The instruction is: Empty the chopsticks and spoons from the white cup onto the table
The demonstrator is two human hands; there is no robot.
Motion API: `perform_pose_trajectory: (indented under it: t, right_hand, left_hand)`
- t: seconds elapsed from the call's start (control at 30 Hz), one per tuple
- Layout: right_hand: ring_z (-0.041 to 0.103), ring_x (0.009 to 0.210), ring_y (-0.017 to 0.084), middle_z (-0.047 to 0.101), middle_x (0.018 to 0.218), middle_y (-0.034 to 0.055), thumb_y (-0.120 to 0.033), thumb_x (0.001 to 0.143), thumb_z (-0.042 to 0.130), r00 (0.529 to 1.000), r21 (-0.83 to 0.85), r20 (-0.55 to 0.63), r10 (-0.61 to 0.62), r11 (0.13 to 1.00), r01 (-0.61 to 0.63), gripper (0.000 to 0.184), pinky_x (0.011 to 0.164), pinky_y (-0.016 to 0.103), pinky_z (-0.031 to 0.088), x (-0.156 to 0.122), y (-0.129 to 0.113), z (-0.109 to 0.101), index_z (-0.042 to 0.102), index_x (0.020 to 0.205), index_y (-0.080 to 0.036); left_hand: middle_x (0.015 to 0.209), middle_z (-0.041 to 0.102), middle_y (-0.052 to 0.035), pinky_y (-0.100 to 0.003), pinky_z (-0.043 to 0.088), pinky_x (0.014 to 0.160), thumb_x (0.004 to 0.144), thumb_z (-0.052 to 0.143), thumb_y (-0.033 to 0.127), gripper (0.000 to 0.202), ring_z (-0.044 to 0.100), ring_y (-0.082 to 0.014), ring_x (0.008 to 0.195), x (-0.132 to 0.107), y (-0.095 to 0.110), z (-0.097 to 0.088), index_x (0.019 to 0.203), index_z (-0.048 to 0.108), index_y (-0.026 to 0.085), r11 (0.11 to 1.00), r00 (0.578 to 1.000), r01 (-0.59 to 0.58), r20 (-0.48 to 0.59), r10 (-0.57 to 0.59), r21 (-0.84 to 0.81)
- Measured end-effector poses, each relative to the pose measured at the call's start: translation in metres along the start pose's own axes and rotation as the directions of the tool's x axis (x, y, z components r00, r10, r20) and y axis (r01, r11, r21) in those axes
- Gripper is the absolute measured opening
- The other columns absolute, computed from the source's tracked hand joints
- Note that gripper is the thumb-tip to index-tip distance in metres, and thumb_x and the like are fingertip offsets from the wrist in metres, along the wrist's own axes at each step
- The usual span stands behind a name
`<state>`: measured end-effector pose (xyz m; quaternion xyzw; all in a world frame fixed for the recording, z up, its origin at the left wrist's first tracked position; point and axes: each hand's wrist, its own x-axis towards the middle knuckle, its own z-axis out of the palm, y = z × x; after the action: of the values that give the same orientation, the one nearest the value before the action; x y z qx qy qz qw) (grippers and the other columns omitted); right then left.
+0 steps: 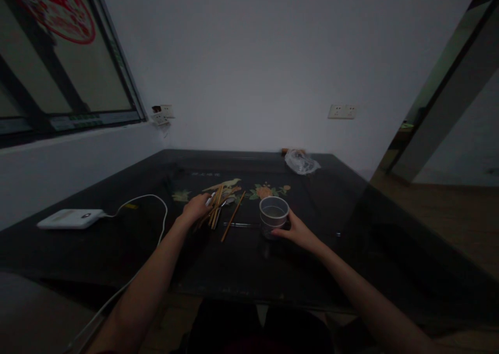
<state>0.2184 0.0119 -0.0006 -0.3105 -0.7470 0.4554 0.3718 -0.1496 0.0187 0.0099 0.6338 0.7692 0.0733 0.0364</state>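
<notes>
My left hand (198, 207) is curled against the left side of a loose bundle of wooden chopsticks (215, 211); its fingertips are partly hidden in the dark. A metal spoon (229, 201) lies among them, its bowl to the right. One separate chopstick (233, 216) lies slantwise on the tabletop, right of the bundle. Further right stands a grey, see-through-looking cup (273, 219), upright with its mouth up. My right hand (295, 231) grips it from the right, thumb across the near side. A thin shiny stick (242, 224) lies crosswise between bundle and cup.
The dark table (249, 271) has a printed bird and flowers. At left lies a white power bank (72, 219) with a white cable (166, 213) running past my left forearm. A crumpled clear plastic bag (301, 162) sits at the back, near the wall.
</notes>
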Motion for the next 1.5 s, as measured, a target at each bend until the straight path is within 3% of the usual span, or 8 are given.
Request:
perform_pose_trajectory:
  t: [0.77,0.87,1.0,1.13,1.27,1.37,1.5]
  right_hand:
    - [0.045,0.125,0.026,0.048,0.134,0.0119,-0.032,0.062,0.078,1.000,0.039,0.007,-0.002,0.999,0.002,0.087,0.108,0.044,0.031,0.000,0.000,0.001,0.033,0.136,-0.022]
    - [0.044,0.126,0.025,0.048,0.134,0.0113,-0.032,0.062,0.078,1.000,0.030,-0.001,-0.010,0.999,0.010,0.086,0.109,0.044,0.029,0.000,-0.002,0.001,0.035,0.135,-0.022]
    - [0.043,0.127,0.025,0.047,0.135,0.0116,-0.032,0.062,0.078,1.000,0.009,-0.004,-0.018,1.000,0.018,0.085,0.110,0.043,0.027,0.000,-0.003,0.001,0.036,0.135,-0.021]
    - [0.044,0.125,0.025,0.047,0.135,0.0118,-0.034,0.063,0.078,1.000,0.043,0.021,-0.009,0.999,0.008,0.085,0.108,0.043,0.031,0.000,0.000,0.001,0.034,0.135,-0.021]
    - [0.041,0.128,0.026,0.044,0.138,0.0122,-0.034,0.062,0.078,0.999,0.047,0.028,-0.016,0.999,0.014,0.090,0.109,0.043,0.029,-0.001,-0.001,0.002,0.031,0.137,-0.022]
    - [0.039,0.130,0.027,0.042,0.139,0.0127,-0.035,0.058,0.080,0.999,0.033,0.039,-0.026,0.999,0.025,0.095,0.110,0.043,0.027,-0.001,-0.002,0.004,0.031,0.138,-0.021]
    - [0.038,0.130,0.028,0.041,0.139,0.0141,-0.037,0.057,0.081,0.996,0.036,0.082,-0.032,0.999,0.030,0.097,0.110,0.044,0.027,-0.002,0.000,0.005,0.030,0.138,-0.019]
  left_hand:
    - [0.119,0.060,-0.0104,-0.029,0.042,0.092,0.081,0.052,0.042,0.044,0.056,-0.0238,0.109,0.005,-0.004,0.005,0.118,0.056,0.019,0.996,0.998,-0.063,-0.015,0.062,-0.057]
    - [0.120,0.059,-0.0111,-0.029,0.040,0.094,0.082,0.050,0.042,0.044,0.055,-0.0242,0.110,0.002,-0.002,0.001,0.118,0.057,0.018,0.995,0.996,-0.066,-0.065,0.062,-0.068]
    - [0.116,0.058,-0.0102,-0.031,0.039,0.098,0.085,0.049,0.035,0.035,0.054,-0.0226,0.110,-0.005,0.014,-0.010,0.112,0.060,0.017,0.981,0.963,-0.153,-0.240,0.120,-0.122]
    - [0.116,0.057,-0.0071,-0.031,0.039,0.098,0.089,0.043,0.033,0.029,0.052,-0.0189,0.111,-0.017,0.049,-0.018,0.107,0.060,0.018,0.872,0.882,-0.391,-0.390,0.263,-0.296]
    - [0.122,0.056,-0.0067,-0.032,0.042,0.095,0.089,0.047,0.037,0.031,0.051,-0.0198,0.113,-0.036,0.081,-0.021,0.113,0.056,0.021,0.689,0.833,-0.552,-0.278,0.478,-0.470]
    - [0.124,0.055,-0.0076,-0.034,0.043,0.094,0.084,0.055,0.039,0.038,0.051,-0.0211,0.114,-0.049,0.098,-0.018,0.118,0.054,0.022,0.619,0.798,-0.571,-0.188,0.573,-0.540]
    - [0.123,0.056,-0.0097,-0.037,0.041,0.098,0.077,0.065,0.040,0.050,0.051,-0.0221,0.114,-0.059,0.114,-0.005,0.120,0.052,0.019,0.524,0.756,-0.569,-0.152,0.637,-0.634]
